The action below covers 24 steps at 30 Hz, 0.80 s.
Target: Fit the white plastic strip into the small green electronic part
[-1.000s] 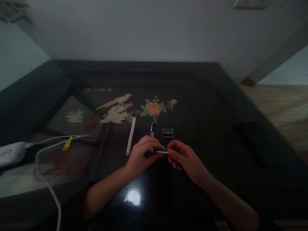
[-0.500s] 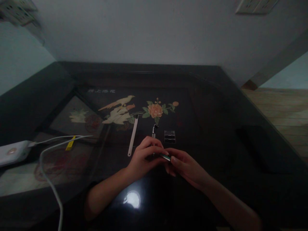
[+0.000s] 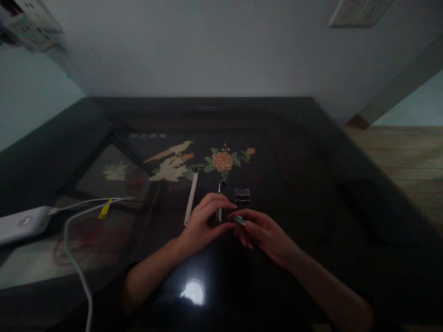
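Note:
My right hand (image 3: 268,233) pinches a small slim green-and-white piece (image 3: 239,220) between thumb and fingers; its exact kind is too small to make out. My left hand (image 3: 204,216) is close on its left side, with thumb and forefinger curved and apart around the piece's far end. Behind the left hand lies a slender silvery tool (image 3: 220,188) with a dark bent head, its lower part partly hidden by the fingers. Just beyond the hands rests a small clear case (image 3: 242,196) with dark sections. Left of them is a long flat pale handle (image 3: 191,198) with a dark tip.
The glossy black table (image 3: 294,152) bears an inlaid bird and flower picture. At left lie a white power bank (image 3: 24,225) and a white cable (image 3: 78,269) with a yellow tag (image 3: 105,209). A dark flat object (image 3: 377,212) lies at right. A wall stands behind.
My left thumb and forefinger have parted from the green-and-white piece, which stays in my right hand. The camera view has shifted slightly.

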Available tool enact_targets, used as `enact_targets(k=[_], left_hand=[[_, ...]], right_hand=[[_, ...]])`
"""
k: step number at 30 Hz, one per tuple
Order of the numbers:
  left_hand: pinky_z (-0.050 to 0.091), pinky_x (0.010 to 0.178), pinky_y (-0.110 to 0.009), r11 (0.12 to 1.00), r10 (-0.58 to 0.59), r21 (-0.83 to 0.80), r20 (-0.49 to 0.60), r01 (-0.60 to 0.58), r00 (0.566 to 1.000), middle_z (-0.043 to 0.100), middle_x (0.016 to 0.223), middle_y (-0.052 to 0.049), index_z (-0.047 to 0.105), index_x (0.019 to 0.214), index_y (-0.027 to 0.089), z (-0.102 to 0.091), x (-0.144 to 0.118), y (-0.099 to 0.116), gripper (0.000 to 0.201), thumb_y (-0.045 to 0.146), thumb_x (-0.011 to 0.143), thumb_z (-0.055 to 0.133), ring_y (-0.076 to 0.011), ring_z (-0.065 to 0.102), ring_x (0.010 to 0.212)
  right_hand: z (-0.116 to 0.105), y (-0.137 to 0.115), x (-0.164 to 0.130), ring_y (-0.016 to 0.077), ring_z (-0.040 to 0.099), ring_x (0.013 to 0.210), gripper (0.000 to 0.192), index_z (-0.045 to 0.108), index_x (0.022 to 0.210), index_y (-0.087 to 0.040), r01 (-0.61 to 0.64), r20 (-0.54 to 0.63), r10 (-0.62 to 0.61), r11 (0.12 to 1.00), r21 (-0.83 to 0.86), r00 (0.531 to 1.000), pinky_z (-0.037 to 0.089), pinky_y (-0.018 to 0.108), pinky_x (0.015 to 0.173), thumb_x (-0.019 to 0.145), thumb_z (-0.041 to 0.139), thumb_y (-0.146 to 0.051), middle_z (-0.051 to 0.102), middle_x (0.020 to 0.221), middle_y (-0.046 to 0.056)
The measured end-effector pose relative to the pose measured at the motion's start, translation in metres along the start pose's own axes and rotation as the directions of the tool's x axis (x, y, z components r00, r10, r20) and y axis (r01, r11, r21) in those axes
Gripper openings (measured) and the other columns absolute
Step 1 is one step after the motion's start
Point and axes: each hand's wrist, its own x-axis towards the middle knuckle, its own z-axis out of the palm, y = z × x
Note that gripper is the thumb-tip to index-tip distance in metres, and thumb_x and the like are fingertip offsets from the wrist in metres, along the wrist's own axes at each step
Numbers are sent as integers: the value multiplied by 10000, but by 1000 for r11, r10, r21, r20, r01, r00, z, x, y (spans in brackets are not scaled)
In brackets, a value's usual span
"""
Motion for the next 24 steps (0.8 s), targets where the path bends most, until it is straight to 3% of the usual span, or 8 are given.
enact_targets(k=[3, 6, 9, 14, 17, 24], left_hand=[[525, 780, -313, 981, -97, 165, -13, 98, 995, 666, 933, -54, 658, 1050, 192, -17, 9, -13, 154, 226, 920, 581, -182, 622, 851], [503, 779, -318, 850, -294, 436, -77, 297, 953, 651, 906, -48, 644, 973, 185, -40, 15, -30, 133, 230, 902, 540, -189, 615, 798], [487, 748, -338, 637, -482, 643, -99, 426, 870, 660, 885, -63, 610, 970, 185, -57, 15, -39, 166, 300, 908, 509, -227, 638, 790], [464, 656, -350, 384, -688, 806, -75, 450, 722, 693, 839, -92, 590, 815, 214, -61, 14, -33, 342, 511, 921, 457, -288, 672, 777], [464, 648, -343, 363, -708, 821, -65, 441, 703, 715, 897, -98, 593, 822, 215, -56, 14, -28, 344, 521, 908, 462, -295, 686, 810], [475, 676, -336, 416, -675, 764, -104, 493, 730, 705, 806, -97, 549, 798, 205, -59, 13, -37, 209, 386, 876, 481, -288, 695, 808]], right_hand=[[-1, -4, 0, 79, 488, 551, 463, 696, 1025, -166, 37, -21, -36, 998, 43, 999, 337, 220, 478, 759, 769, -539, 625, 758, 8], [-4, -8, -1, 79, 481, 551, 456, 698, 1039, -170, 87, -45, -84, 994, 68, 995, 331, 216, 476, 771, 762, -534, 610, 738, 1], [-8, -12, -1, 81, 473, 545, 439, 683, 1039, -178, 143, -83, -137, 987, 70, 987, 323, 220, 474, 790, 744, -535, 596, 723, -7], [-12, -17, 0, 82, 477, 554, 407, 665, 1033, -186, 186, -117, -177, 980, 68, 977, 319, 224, 481, 807, 734, -518, 593, 714, -11], [-13, -15, 1, 77, 476, 554, 394, 664, 1038, -185, 193, -117, -185, 979, 67, 976, 320, 220, 486, 818, 728, -506, 598, 718, -12], [-17, -9, 5, 78, 482, 540, 426, 677, 1025, -186, 207, -114, -199, 976, 67, 973, 324, 214, 473, 782, 753, -528, 611, 702, -14]])
